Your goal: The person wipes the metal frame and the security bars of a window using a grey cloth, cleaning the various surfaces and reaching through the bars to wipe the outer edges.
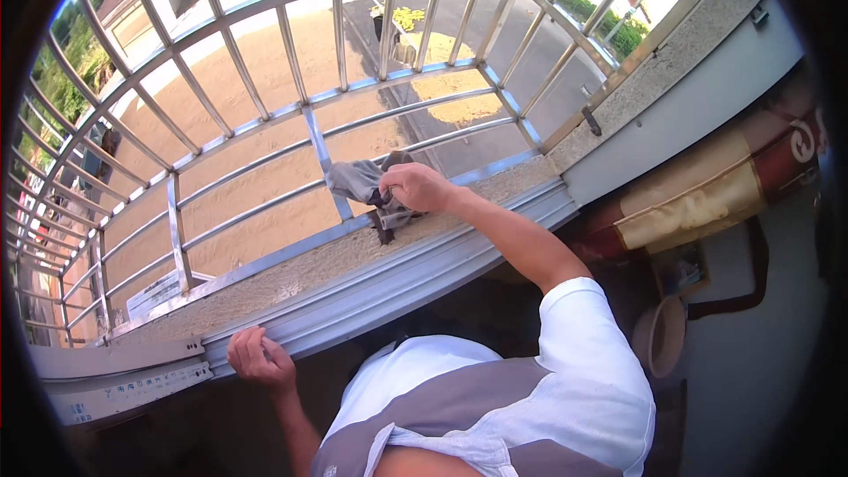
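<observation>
A crumpled grey cloth is bunched in my right hand, whose fingers are closed on it. Part of the cloth hangs down onto the rough concrete ledge, just beyond the metal window track. My left hand rests at the near side of that track, close to its left end. Its fingers are curled in, and whether they grip the track's edge or anything else is hidden.
Stainless steel bars form a cage outside the window, above a yard below. To the left lie sliding window frame ends. A grey-white frame panel and a gathered curtain are at the right.
</observation>
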### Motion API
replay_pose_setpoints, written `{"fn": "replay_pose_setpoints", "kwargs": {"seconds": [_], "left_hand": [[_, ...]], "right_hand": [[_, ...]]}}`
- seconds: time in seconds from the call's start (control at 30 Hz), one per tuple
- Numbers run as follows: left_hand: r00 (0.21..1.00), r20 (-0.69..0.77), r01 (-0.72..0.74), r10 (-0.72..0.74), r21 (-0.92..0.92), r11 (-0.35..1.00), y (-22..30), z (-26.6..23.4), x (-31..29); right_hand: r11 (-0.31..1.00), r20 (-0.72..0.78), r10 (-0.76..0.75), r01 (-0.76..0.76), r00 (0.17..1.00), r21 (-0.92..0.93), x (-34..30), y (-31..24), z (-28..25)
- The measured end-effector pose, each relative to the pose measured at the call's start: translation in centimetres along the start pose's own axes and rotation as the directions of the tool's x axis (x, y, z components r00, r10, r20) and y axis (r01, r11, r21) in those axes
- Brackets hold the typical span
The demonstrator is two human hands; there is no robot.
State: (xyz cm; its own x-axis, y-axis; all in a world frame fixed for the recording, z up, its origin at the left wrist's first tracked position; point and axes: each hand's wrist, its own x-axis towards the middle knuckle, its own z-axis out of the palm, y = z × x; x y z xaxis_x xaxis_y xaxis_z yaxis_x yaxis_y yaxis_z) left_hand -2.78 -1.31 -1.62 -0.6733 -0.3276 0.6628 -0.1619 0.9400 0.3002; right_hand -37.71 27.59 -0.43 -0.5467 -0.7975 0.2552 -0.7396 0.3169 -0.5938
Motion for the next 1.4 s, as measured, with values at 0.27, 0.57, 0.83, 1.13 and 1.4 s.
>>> {"fn": "replay_pose_setpoints", "kwargs": {"seconds": [0.27,0.57,0.83,1.13,1.4], "left_hand": [[1.0,-0.007,-0.01,0.011,0.004,1.0,-0.2,0.4,0.1],[1.0,0.009,-0.001,0.001,0.01,1.0,-0.5,0.3,-0.5],[0.999,0.035,-0.02,0.018,0.041,0.999,0.1,-0.3,0.1],[1.0,-0.001,0.011,-0.011,0.027,1.0,0.7,-0.1,0.3],[1.0,0.022,0.017,-0.017,0.001,1.0,0.8,-0.4,0.6]], "right_hand": [[0.916,-0.163,0.28,-0.314,0.946,-0.251,-8.6,10.6,-10.3],[0.47,-0.374,0.515,-0.619,0.771,-0.63,-11.6,15.0,-15.1],[0.191,-0.091,0.774,-0.095,0.626,0.977,-6.1,15.6,-12.0],[-0.039,-0.123,0.707,0.212,0.696,0.977,4.1,-4.7,-12.9],[0.534,-0.08,0.471,-0.212,0.879,0.819,4.3,-4.9,0.8]]}}
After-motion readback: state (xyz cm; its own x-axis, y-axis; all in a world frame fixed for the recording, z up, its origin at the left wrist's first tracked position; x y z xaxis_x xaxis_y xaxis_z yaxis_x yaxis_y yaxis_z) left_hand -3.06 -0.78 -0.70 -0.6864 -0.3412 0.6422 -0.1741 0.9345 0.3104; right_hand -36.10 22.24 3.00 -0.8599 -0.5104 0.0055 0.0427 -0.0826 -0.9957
